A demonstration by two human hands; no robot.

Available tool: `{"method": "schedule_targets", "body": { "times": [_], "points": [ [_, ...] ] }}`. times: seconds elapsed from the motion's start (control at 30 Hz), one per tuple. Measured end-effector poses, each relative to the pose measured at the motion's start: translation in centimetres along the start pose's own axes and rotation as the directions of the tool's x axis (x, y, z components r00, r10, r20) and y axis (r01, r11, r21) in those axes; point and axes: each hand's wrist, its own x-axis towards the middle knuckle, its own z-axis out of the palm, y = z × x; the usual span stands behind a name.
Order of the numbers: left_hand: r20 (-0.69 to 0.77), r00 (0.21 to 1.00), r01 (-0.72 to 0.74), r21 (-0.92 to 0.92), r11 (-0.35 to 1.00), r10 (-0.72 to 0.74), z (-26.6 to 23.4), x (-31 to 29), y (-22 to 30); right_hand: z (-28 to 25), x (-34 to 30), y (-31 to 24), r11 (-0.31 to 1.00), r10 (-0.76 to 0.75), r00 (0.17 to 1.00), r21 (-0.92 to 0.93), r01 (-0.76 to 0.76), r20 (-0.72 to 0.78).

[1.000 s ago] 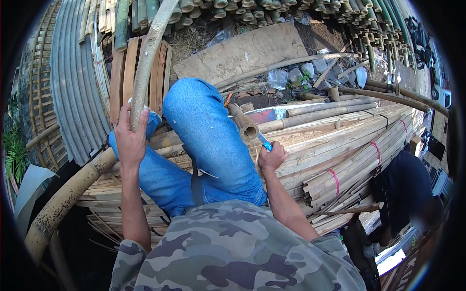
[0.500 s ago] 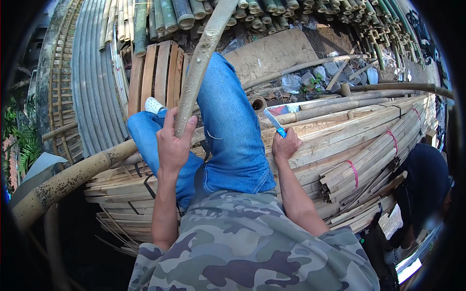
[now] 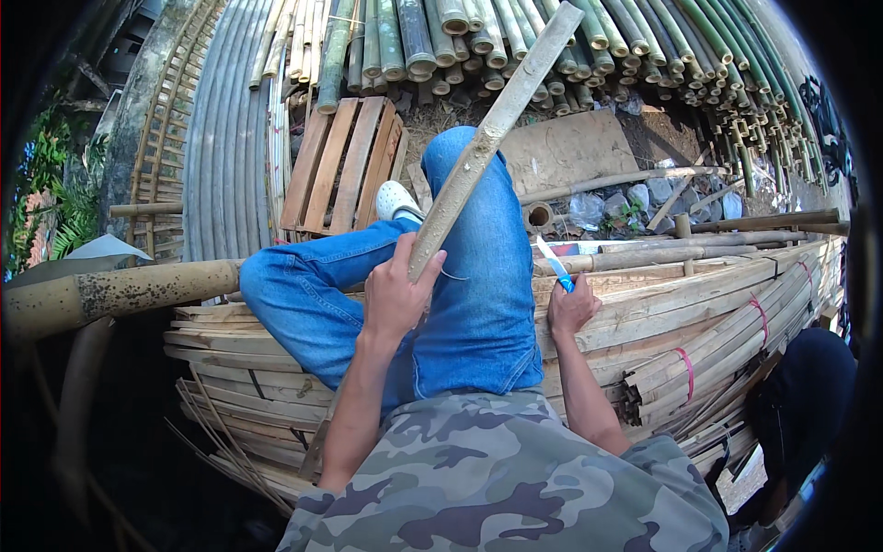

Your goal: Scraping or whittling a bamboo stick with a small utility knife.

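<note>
My left hand [image 3: 394,290] grips the near end of a long, flat strip of split bamboo [image 3: 487,138]. The strip slants up and away to the right, over my raised knee, with pale specks along its face. To the right of my thigh, my right hand [image 3: 573,305] is closed round the blue handle of a knife [image 3: 557,264]. Its bright blade points away and slightly left, apart from the bamboo strip. A thin curled shaving [image 3: 454,276] lies on my jeans next to my left hand.
I sit on bundled bamboo slats [image 3: 681,294], some bound with pink ties [image 3: 685,373]. A thick bamboo pole [image 3: 138,290] lies at left. Ahead are a wooden crate [image 3: 345,166], corrugated sheeting [image 3: 225,156] and stacked green bamboo poles [image 3: 441,46]. Another person's dark-clothed leg [image 3: 800,405] is at right.
The view has shifted, so the surroundings sit lower and further right. The bamboo strip now leans more to the right. Both hands keep their hold, and the knife blade has turned slightly.
</note>
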Motion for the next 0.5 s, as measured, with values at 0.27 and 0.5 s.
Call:
{"method": "schedule_targets", "body": {
  "times": [0.27,0.5],
  "points": [
    [0.023,0.998,-0.061,0.139,0.988,0.058,-0.3,3.0,0.7,-0.4,0.2,0.0,0.999,-0.013,1.000,0.047,0.013,0.006],
    [0.043,0.998,-0.045,0.083,0.995,0.042,0.2,4.8,1.0,-0.2,0.2,-0.1,0.999,0.004,1.000,0.048,-0.004,0.014]
  ]
}}
